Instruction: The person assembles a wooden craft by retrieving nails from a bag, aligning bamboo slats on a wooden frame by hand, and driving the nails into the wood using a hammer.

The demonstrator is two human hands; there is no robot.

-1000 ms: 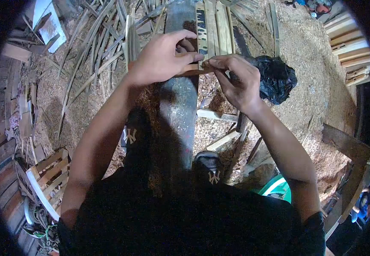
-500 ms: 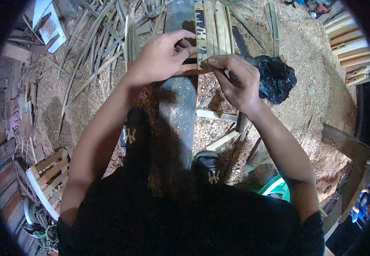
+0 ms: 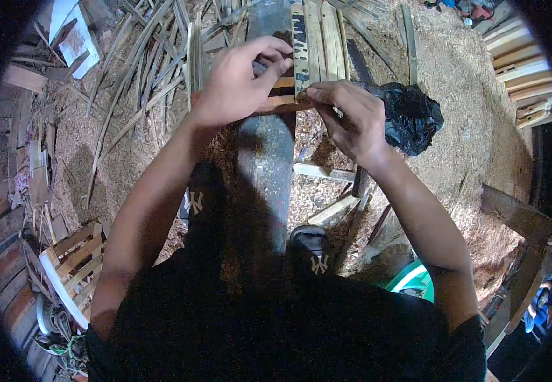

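My left hand (image 3: 238, 79) curves over the left part of a wooden piece with slats (image 3: 281, 100), its thumb and fingers bent near one another; a dark patch shows between them. Against the lower end of a patterned strip (image 3: 300, 57), the fingertips of my right hand (image 3: 352, 114) are pinched together, and what they hold is too small to name. Pale wooden slats (image 3: 324, 48) lie side by side just right of that strip. Beneath both hands runs a long, worn grey beam (image 3: 263, 172).
Thin wood strips (image 3: 142, 57) are heaped at the upper left. A crumpled black bag (image 3: 413, 118) lies right of my right hand. Short wood offcuts (image 3: 324, 172) rest on the shavings. A green basin (image 3: 416, 280) and a wooden frame (image 3: 524, 242) stand at the lower right.
My left hand has shifted slightly up and left, showing more of the slatted piece. My right hand has moved slightly left, its fingertips still together.
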